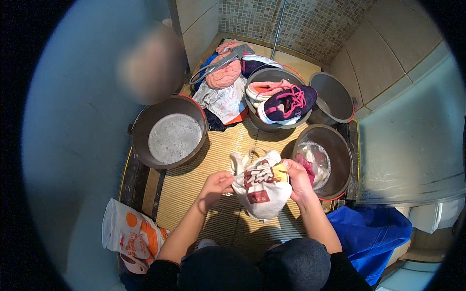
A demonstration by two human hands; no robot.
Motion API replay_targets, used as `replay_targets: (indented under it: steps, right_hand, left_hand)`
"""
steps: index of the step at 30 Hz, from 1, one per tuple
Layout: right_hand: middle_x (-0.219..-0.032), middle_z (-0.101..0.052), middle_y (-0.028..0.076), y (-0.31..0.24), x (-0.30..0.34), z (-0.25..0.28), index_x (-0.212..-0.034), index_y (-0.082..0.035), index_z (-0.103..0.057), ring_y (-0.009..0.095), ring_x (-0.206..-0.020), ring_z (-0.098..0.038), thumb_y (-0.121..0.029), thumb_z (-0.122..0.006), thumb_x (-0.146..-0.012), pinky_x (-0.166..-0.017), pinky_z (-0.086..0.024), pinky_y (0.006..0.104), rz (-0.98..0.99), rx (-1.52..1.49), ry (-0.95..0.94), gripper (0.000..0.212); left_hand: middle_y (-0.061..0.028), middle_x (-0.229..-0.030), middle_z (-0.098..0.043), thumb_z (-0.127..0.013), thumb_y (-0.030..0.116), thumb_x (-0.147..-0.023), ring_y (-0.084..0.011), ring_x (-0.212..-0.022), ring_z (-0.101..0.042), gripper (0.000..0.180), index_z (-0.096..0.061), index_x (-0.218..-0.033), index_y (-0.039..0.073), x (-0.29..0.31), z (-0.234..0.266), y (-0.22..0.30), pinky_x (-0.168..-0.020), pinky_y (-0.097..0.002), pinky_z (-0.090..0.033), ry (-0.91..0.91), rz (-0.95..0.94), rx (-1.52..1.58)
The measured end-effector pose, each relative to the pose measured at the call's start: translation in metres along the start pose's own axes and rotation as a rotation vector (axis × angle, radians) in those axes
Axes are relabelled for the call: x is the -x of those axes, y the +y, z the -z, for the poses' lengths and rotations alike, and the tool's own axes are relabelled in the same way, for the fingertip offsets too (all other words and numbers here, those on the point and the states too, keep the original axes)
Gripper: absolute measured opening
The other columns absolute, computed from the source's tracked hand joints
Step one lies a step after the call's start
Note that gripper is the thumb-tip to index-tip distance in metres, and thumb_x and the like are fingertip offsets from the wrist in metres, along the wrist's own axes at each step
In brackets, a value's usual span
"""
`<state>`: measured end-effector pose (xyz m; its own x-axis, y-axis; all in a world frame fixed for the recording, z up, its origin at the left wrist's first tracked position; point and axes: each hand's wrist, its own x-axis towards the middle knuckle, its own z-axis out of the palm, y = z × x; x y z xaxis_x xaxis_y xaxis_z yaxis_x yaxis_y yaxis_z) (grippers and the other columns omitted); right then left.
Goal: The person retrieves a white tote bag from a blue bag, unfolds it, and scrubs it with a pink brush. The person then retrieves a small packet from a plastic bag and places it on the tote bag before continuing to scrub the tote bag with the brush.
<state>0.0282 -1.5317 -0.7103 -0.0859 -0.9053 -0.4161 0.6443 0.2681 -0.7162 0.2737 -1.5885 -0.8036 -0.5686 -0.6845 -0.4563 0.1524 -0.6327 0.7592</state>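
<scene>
A cream cloth bag (264, 201) with brown and yellow print and a dark red patch hangs between my hands above the ribbed floor. Its straps flop over at the top. My left hand (218, 184) pinches the bag's left edge, fingers closed. Gripping the upper right edge by the yellow print is my right hand (298, 175). Just right of that hand stands a dark bucket (343, 167), where pink-red and whitish cloth (313, 167) lies in sudsy water.
Foamy water (174, 138) fills part of a left bucket (141, 123). Purple and pink shoes (291, 103) sit in a middle bucket (274, 127), beside another bucket (330, 87). Clothes (223, 75) are heaped at the back. A plastic bag (131, 230) and blue cloth (369, 237) flank me.
</scene>
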Motion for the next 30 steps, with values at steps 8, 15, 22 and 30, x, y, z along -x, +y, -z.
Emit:
replay_targets:
  steps: [8,15,22,30]
  right_hand:
    - [-0.092,-0.066,0.014,0.020,-0.006,0.031,-0.100,0.003,-0.060,0.022,-0.078,-0.066,-0.013,-0.045,-0.095,-0.072,-0.055,0.0341,-0.007,-0.089,0.074,0.022]
    - [-0.084,-0.066,0.014,0.003,-0.011,0.025,-0.091,0.001,-0.057,0.027,-0.074,-0.065,-0.014,-0.049,-0.095,-0.063,-0.049,0.0373,0.192,0.844,0.077,0.018]
    - [-0.079,-0.059,0.020,0.000,-0.009,0.033,-0.084,-0.001,-0.055,0.039,-0.079,-0.056,-0.012,-0.056,-0.088,-0.069,-0.044,0.0455,0.743,1.521,0.184,0.012]
    - [-0.085,-0.057,0.016,0.022,0.016,-0.026,-0.089,-0.003,-0.052,0.035,-0.083,-0.056,-0.028,-0.068,-0.079,-0.073,-0.043,0.0420,0.753,1.496,-0.244,0.031]
  left_hand:
    - [-0.0102,-0.091,-0.060,-0.053,0.005,-0.091,-0.0182,-0.090,-0.059,0.020,-0.049,-0.109,-0.001,0.001,-0.003,-0.019,-0.083,-0.0323,-0.051,-0.213,-0.202,-0.166]
    - [-0.0195,-0.105,-0.064,-0.052,0.008,-0.090,-0.0231,-0.092,-0.064,0.025,-0.056,-0.109,-0.008,-0.004,-0.014,-0.009,-0.086,-0.0339,-0.052,-0.084,-0.124,0.276]
    - [-0.0244,-0.109,-0.062,-0.050,0.018,-0.094,-0.0302,-0.098,-0.064,0.037,-0.054,-0.112,-0.014,0.005,-0.025,0.045,-0.090,-0.0398,-0.051,-0.210,0.052,0.439]
    - [-0.0212,-0.111,-0.060,-0.041,0.032,-0.099,-0.0290,-0.099,-0.062,0.046,-0.052,-0.112,-0.011,-0.003,-0.042,0.041,-0.087,-0.0405,-0.052,0.002,-0.110,0.529]
